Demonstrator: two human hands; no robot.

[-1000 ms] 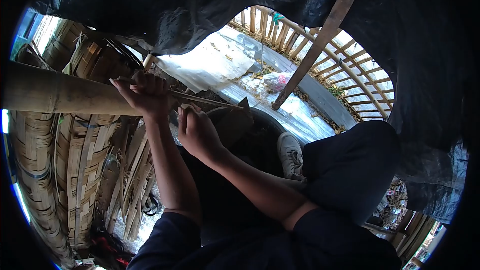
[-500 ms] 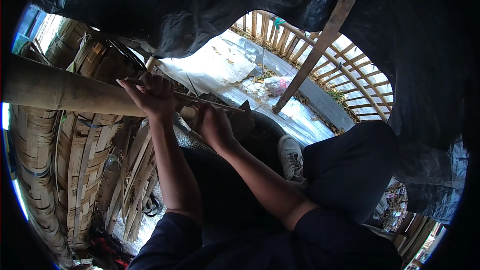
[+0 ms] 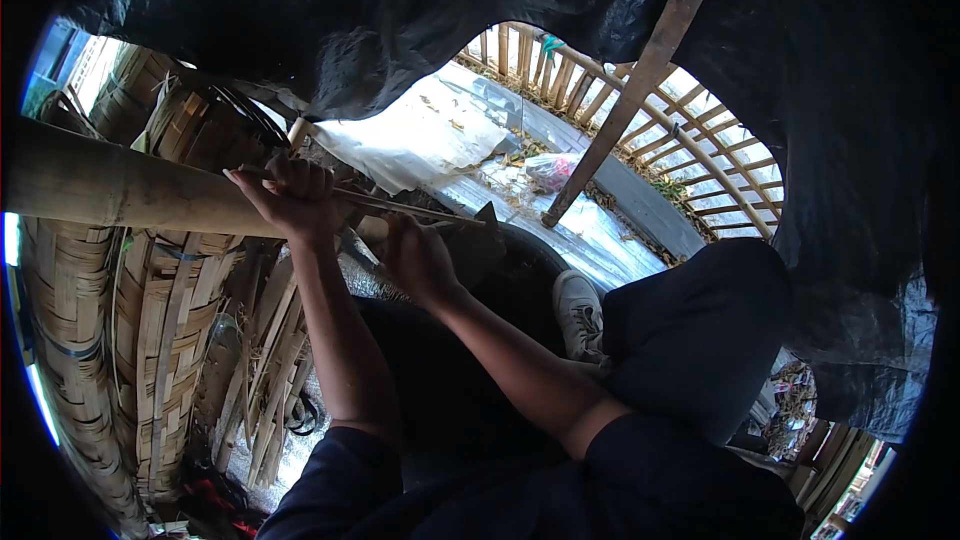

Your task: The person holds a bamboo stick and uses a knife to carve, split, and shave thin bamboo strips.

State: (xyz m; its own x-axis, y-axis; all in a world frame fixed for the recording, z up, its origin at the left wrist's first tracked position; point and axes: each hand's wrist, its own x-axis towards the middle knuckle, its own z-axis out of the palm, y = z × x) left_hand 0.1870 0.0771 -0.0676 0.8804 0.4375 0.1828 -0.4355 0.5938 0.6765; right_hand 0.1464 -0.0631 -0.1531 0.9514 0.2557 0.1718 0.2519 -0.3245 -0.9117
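Note:
My left hand (image 3: 293, 205) is closed around a thin light strip (image 3: 415, 209), which looks like split bamboo, with its thumb pointing left. The strip slants from this fist down to the right, over my right hand (image 3: 418, 258). My right hand is closed just below the strip; whatever its fingers grip is hidden. Under and beside my left hand runs a thick bamboo pole (image 3: 130, 183), coming in from the left edge. A dark pointed piece (image 3: 487, 213) stands near the strip's far end; its kind cannot be made out.
Woven bamboo rolls (image 3: 70, 340) stand at the left, beside loose bamboo slats (image 3: 270, 390). Black plastic sheeting (image 3: 250, 20) hangs overhead, crossed by a wooden slat (image 3: 640, 90). Beyond it are a bamboo fence (image 3: 690, 140) and a plastic bag (image 3: 550, 172). My shoe (image 3: 579, 315) is at centre.
Both hands have shifted slightly left and down. The strip stays in my left hand, and the pole has not visibly moved.

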